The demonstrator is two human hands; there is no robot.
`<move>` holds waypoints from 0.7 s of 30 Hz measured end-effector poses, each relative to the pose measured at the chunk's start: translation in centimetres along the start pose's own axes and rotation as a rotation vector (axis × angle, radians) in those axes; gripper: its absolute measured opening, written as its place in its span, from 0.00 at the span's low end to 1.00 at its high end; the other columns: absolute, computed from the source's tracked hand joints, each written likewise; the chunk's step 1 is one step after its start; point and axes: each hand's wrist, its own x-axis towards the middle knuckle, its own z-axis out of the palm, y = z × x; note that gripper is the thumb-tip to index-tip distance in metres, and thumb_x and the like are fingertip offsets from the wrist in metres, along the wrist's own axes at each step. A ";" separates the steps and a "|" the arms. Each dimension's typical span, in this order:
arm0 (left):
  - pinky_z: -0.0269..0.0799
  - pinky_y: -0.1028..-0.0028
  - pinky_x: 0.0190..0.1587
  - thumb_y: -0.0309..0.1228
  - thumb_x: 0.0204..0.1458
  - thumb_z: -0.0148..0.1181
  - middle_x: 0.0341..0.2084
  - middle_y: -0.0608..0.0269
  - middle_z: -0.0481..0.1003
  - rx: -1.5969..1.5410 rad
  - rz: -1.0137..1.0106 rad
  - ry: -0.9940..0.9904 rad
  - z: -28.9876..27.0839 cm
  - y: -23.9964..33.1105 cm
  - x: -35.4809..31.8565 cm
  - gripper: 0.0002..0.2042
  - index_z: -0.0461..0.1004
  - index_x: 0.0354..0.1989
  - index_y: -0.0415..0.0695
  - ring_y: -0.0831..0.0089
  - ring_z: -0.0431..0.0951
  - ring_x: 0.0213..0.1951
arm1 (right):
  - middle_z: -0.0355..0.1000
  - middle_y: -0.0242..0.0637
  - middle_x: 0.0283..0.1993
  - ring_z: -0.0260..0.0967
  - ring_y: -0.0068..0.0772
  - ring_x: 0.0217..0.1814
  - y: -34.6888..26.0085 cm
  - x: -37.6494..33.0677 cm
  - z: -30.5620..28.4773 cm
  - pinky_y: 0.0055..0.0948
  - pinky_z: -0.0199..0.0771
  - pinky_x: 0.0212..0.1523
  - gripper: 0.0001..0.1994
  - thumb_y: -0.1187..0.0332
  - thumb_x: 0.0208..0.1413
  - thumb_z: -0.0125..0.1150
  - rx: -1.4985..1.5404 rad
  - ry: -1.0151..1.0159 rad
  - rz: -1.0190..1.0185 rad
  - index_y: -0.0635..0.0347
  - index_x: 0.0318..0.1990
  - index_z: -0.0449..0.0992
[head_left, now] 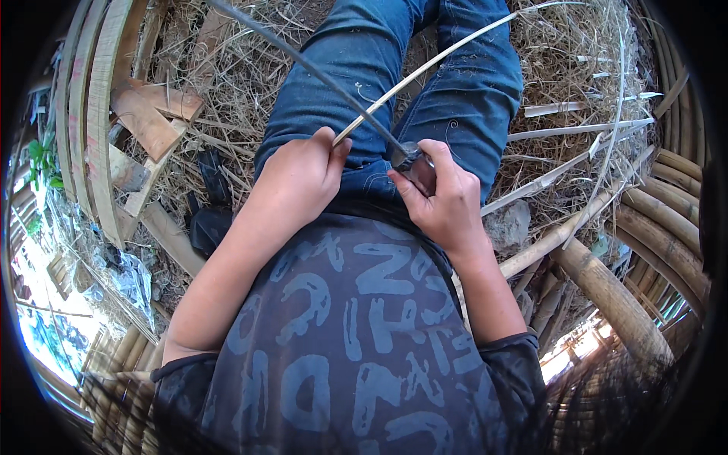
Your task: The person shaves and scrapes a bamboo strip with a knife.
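My left hand [307, 173] is closed over my lap, pinching the near end of a thin, pale bamboo strip [436, 64]. That strip slants away to the upper right across my jeans. In my right hand [446, 189] is the handle end of a long, narrow, dark-bladed knife [307, 67], the fingers wrapped round it. Its blade runs to the upper left and crosses the strip just beyond my left hand; whether the two touch I cannot tell. A thin curled shaving [452, 127] lies on my right thigh.
Dry straw and shavings [561, 61] litter the ground round my legs, with pale split strips [580, 127] at the right. Thick bamboo poles [614, 303] lie at the lower right. Wooden slats [98, 114] and a plank piece [148, 121] stand at the left, near clear plastic [129, 280].
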 end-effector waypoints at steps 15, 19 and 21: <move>0.66 0.51 0.31 0.31 0.62 0.51 0.17 0.38 0.69 0.009 0.089 0.105 0.6 -0.8 -1.4 0.12 0.66 0.30 0.34 0.40 0.73 0.27 | 0.70 0.36 0.24 0.73 0.40 0.24 0.9 0.3 -3.9 0.36 0.70 0.24 0.16 0.69 0.43 0.73 -0.367 0.197 -0.073 0.57 0.38 0.73; 0.69 0.52 0.29 0.31 0.61 0.52 0.17 0.41 0.71 0.116 0.085 0.129 0.6 0.2 -1.5 0.10 0.68 0.33 0.34 0.43 0.74 0.25 | 0.69 0.34 0.25 0.72 0.39 0.25 -0.1 0.2 -2.4 0.35 0.70 0.24 0.18 0.71 0.40 0.72 -0.293 0.146 -0.209 0.58 0.40 0.73; 0.69 0.52 0.28 0.31 0.61 0.52 0.17 0.41 0.71 0.151 0.077 0.128 0.6 0.3 -1.6 0.10 0.68 0.34 0.34 0.44 0.75 0.24 | 0.68 0.34 0.26 0.72 0.38 0.25 -0.6 0.4 -2.0 0.35 0.70 0.24 0.17 0.70 0.41 0.71 -0.381 0.042 -0.221 0.56 0.41 0.73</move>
